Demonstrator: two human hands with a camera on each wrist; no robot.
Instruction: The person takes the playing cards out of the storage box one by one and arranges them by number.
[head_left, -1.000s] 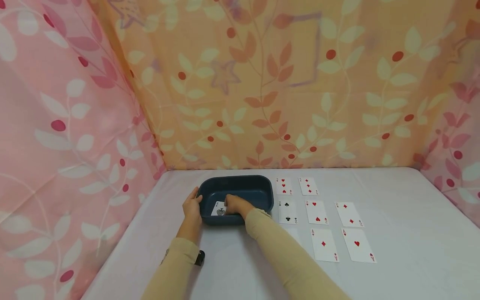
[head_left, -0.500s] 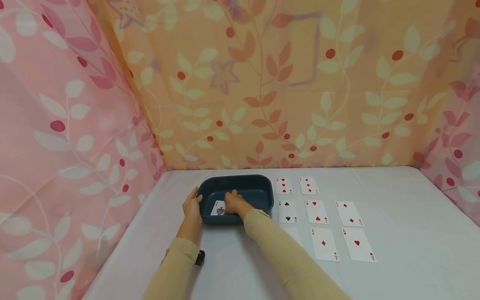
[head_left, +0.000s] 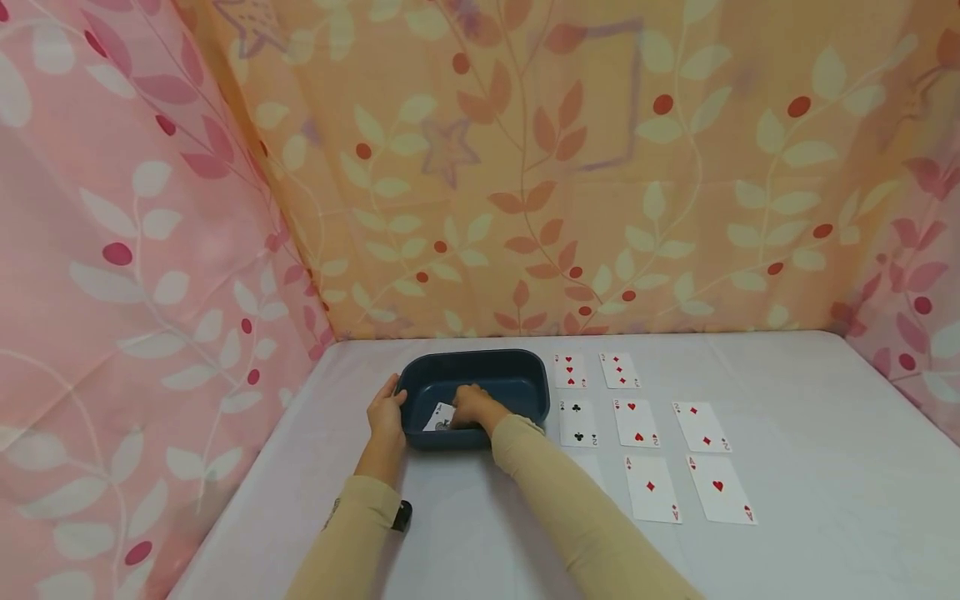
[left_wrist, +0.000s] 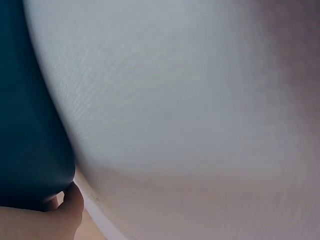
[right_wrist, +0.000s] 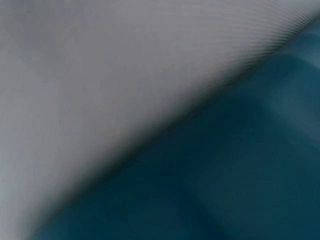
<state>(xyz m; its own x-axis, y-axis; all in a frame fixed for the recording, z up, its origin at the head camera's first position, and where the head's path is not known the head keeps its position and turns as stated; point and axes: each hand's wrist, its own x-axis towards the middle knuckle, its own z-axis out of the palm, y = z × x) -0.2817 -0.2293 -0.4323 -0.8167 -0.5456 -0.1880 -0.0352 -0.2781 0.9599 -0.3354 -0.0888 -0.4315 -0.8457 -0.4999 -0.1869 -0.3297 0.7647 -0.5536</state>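
Note:
A dark blue plastic basin (head_left: pixel 525 375) stands on the white-covered table, its wall also filling part of both wrist views. At its left end my left hand (head_left: pixel 385 417) grips the rim; in the left wrist view, thumb and fingers (left_wrist: pixel 70 210) close round the basin's corner. Inside lies an ace of spades playing card (head_left: pixel 441 417), face up near the front left. My right hand (head_left: pixel 476 407) reaches over the front wall, fingers curled down, and pinches the card's right side; the fingertips are hidden behind the hand. The right wrist view is blurred and shows no fingers.
Right of the basin, face-up cards lie in rows: three of hearts (head_left: pixel 570 372), three of diamonds (head_left: pixel 619 372), two of clubs (head_left: pixel 577 423), several others including the ace of hearts (head_left: pixel 722 490). A card partly hides by the right sleeve (head_left: pixel 570 500). Patterned curtains (head_left: pixel 525 250) enclose the table.
The card in the basin has turned slightly, and less of it shows beside my right hand. Right fingers have shifted a little on it. My left hand stays on the rim.

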